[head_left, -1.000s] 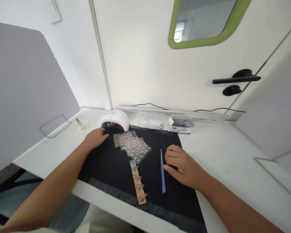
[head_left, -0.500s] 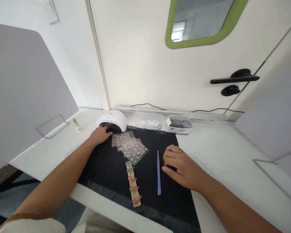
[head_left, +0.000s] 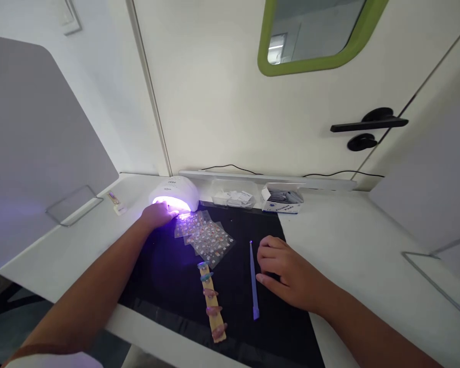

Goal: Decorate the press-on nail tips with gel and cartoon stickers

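Observation:
A white nail lamp (head_left: pixel 184 188) glows violet at the back left of the black mat (head_left: pixel 161 276). My left hand (head_left: pixel 157 214) is at its mouth, thumb stretched out to the side and the other fingers partly inside, their tips hidden. My right hand (head_left: pixel 278 268) rests on the mat's right side, fingers loosely curled, thumb apart, nothing visible in it. Just left of it lies a slim lilac dotting tool (head_left: pixel 253 286). Several patterned sticker sheets (head_left: pixel 210 240) overlap in front of the lamp. Nearer to me, a wooden strip (head_left: pixel 208 285) carries blue and pink false nails (head_left: pixel 213 310).
Behind the mat stand a clear tray of white packets (head_left: pixel 235 197) and an open box of alcohol pads (head_left: pixel 282 197). A small bottle (head_left: pixel 118 208) lies left of the lamp. Grey panels (head_left: pixel 34 128) flank the white table, and a cable (head_left: pixel 230 165) runs along the back.
The lamp has lit up and throws violet light over my left hand, the mat and the sheets. Both hands stay nearly in place; the view has shifted slightly.

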### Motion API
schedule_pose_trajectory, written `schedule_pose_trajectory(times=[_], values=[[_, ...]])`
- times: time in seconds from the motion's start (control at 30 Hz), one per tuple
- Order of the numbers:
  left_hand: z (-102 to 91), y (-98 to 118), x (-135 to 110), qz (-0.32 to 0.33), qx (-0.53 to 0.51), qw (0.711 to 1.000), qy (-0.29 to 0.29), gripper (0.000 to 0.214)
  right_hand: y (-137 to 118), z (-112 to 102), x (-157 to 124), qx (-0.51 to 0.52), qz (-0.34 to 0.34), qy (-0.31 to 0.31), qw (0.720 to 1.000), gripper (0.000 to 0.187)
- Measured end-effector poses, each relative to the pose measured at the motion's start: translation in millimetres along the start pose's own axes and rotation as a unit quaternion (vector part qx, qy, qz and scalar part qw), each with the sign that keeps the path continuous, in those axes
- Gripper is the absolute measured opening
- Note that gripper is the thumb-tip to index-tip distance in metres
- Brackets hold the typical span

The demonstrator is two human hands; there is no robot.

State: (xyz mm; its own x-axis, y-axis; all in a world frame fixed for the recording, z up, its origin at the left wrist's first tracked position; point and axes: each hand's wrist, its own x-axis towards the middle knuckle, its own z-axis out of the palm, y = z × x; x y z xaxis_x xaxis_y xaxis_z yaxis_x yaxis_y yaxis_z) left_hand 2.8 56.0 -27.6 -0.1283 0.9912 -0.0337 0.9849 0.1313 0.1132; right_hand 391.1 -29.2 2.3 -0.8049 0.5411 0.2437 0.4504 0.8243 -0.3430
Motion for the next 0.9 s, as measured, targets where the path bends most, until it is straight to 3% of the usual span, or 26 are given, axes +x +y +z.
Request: schedule_pose_trajectory(times=[0.23,0.9], values=[[-1.1,-5.1,0.3,0.007,-0.022,1.0,0.007,0.035,3.0,0.0,0.2,0.007,0.012,-0.015,1.0,0.027],[-1.7,3.3,-42.2,0.076,0.007,0.997,0.03,0.035,6.4,-2.0,1.7,0.011,0.015,-0.013,1.0,0.027]])
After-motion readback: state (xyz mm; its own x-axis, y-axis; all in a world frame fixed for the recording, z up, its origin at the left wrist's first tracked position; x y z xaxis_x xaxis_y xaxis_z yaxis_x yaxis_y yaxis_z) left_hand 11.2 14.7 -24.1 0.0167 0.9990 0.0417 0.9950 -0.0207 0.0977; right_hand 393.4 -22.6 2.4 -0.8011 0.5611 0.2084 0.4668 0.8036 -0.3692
